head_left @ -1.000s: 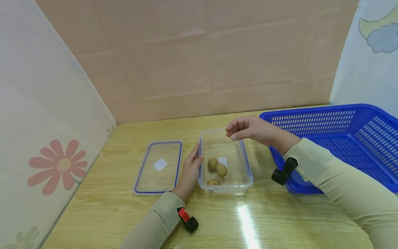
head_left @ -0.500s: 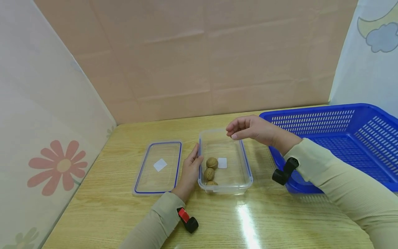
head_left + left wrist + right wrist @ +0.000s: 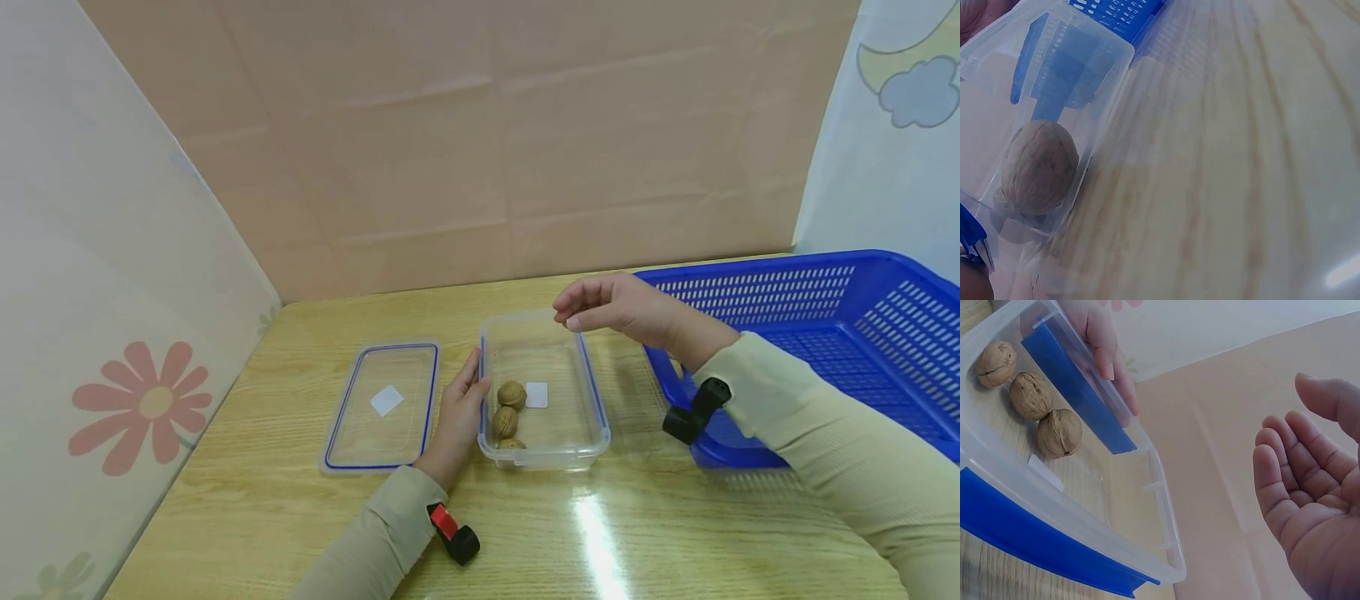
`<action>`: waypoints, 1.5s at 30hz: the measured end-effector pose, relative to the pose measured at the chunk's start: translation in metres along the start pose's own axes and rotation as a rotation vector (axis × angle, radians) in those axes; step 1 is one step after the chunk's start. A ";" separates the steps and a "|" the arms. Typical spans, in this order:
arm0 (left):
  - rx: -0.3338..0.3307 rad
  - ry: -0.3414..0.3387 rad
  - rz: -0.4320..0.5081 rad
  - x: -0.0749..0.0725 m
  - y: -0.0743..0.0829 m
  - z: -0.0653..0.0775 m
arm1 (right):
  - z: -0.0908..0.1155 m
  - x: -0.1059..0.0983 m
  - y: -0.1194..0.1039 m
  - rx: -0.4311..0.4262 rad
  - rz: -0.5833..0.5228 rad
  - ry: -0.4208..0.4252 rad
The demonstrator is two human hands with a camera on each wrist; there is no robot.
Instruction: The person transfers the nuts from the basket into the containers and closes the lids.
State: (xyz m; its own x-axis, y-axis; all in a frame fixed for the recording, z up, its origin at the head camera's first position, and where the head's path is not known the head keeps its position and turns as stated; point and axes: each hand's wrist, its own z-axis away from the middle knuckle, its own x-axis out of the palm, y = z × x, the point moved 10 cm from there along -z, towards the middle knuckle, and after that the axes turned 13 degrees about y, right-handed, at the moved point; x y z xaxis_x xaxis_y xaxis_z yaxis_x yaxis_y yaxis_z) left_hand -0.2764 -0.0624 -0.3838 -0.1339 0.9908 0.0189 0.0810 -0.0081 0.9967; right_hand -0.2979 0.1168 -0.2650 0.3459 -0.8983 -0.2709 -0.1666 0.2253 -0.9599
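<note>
Head view: nearest on the desk (image 3: 247, 500), a pale left sleeve (image 3: 375, 529) with a black-and-red wrist mount (image 3: 453, 533) leads up to the left hand (image 3: 455, 417). A clear, open container (image 3: 546, 455) stands just to its right. Three walnuts lie inside, in a row along the left wall: a near walnut (image 3: 512, 444) by the front end, a middle walnut (image 3: 506, 422) and a far walnut (image 3: 512, 395). Only that wall separates them from the left hand, whose fingers lie fairly straight against its outside, with the thumb at the rim. A white square (image 3: 536, 394) shows on the container floor beside the far walnut. Left of this hand, a clear lid (image 3: 375, 440) with a blue seal lies flat. To the right, a blue basket (image 3: 750, 275) sits partly under the other forearm. Farther out, the right hand (image 3: 622, 312) hangs above the container's far right corner, well apart from the walnuts; its fingers are loosely bent and bare of any object. A tan backdrop (image 3: 495, 167) stands behind the desk.
</note>
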 end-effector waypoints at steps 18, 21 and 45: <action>0.016 -0.009 0.007 0.000 0.003 0.002 | 0.013 -0.033 -0.002 -0.036 0.003 0.096; 0.009 -0.013 0.003 0.000 0.002 0.002 | 0.016 -0.040 0.000 -0.031 0.008 0.112; 0.008 0.000 0.004 -0.001 0.002 -0.001 | 0.028 -0.089 0.032 0.040 0.106 0.207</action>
State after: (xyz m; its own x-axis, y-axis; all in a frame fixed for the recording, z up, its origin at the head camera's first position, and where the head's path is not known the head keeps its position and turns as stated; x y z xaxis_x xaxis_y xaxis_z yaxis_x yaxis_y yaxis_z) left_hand -0.2770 -0.0637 -0.3823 -0.1334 0.9908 0.0231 0.0897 -0.0112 0.9959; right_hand -0.3082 0.2144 -0.2732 0.1313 -0.9260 -0.3541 -0.1541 0.3337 -0.9300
